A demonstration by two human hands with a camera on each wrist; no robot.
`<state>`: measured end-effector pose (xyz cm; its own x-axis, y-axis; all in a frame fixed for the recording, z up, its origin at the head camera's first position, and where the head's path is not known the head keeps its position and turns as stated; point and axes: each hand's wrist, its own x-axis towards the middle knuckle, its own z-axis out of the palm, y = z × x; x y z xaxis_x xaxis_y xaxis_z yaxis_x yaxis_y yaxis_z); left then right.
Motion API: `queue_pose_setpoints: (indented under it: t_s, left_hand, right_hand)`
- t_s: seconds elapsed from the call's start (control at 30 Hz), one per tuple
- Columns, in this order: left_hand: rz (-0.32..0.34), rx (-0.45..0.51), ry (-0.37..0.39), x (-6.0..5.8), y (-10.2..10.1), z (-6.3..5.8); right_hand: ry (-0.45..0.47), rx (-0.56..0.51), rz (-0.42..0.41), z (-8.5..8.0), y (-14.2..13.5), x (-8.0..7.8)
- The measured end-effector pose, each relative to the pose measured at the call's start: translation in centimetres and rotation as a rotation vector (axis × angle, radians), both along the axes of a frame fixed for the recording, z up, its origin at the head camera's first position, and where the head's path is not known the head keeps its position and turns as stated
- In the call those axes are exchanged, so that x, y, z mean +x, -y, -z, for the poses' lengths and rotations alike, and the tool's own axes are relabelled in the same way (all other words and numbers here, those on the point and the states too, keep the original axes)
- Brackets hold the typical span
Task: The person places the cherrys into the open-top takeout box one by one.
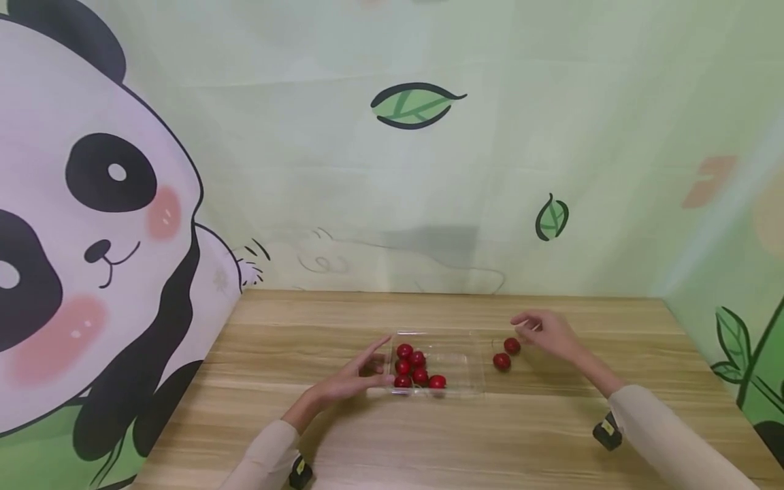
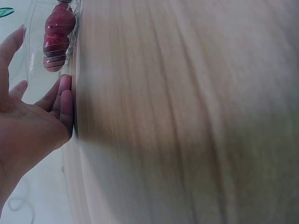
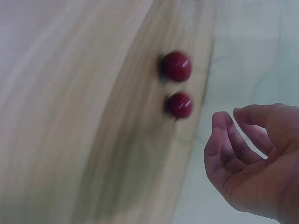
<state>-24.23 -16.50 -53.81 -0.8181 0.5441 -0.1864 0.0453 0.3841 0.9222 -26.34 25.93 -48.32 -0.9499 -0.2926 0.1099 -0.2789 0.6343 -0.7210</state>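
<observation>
A clear plastic container (image 1: 456, 364) lies on the wooden table, with several red cherries (image 1: 419, 376) grouped in its left part. My left hand (image 1: 346, 381) is at its left end, spread fingers touching the two corners; in the left wrist view the hand (image 2: 32, 126) appears beside the clear wall with cherries (image 2: 60, 23) behind it. Two loose cherries (image 1: 502, 361) sit on the table right of the container. Just right of them my right hand (image 1: 551, 335) hovers with loosely bent fingers and nothing between them. The right wrist view shows this hand (image 3: 257, 163) apart from both cherries (image 3: 179, 105).
The wooden table (image 1: 490, 442) reaches back to a pale green cloth backdrop (image 1: 306, 136) printed with a panda and leaves. A small black device (image 1: 607, 432) is at the right wrist, another (image 1: 300, 471) at the left.
</observation>
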Motion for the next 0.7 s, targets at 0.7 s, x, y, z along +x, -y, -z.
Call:
queue_pose_setpoints:
  t_s: [0.7]
  left_hand:
    - [-0.001, 0.001, 0.008, 0.0, 0.1, 0.2]
  right_hand:
    - [0.075, 0.068, -0.036, 4.0, -2.3, -0.1]
